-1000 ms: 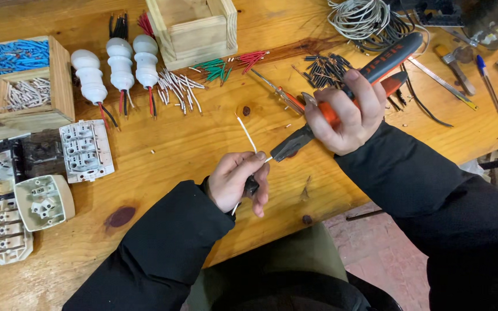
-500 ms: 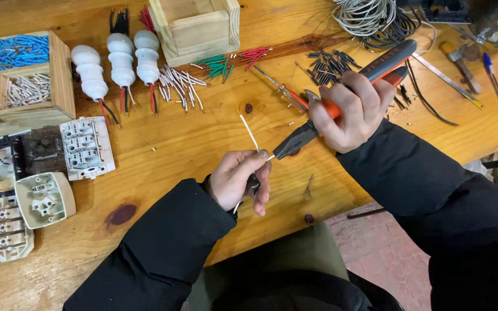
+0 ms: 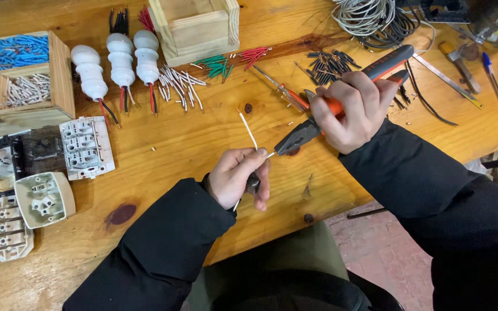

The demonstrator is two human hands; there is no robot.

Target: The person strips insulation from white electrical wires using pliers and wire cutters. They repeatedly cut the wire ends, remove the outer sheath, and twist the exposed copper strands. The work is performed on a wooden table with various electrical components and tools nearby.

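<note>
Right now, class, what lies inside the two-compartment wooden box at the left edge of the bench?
The wooden box holds blue wire pieces in its far compartment and white wire pieces in the near one. Anything beneath those heaps is covered.

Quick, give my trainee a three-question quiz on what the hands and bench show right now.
1. True or false: the right hand grips orange-handled pliers.
2. What does the left hand pinch? A) white wire B) blue pen C) screwdriver
3. How many white lamp holders lie in a row near the wooden box?

Key: 1 true; 2 A, the white wire, its end at the pliers' tip; 3 three.
</note>
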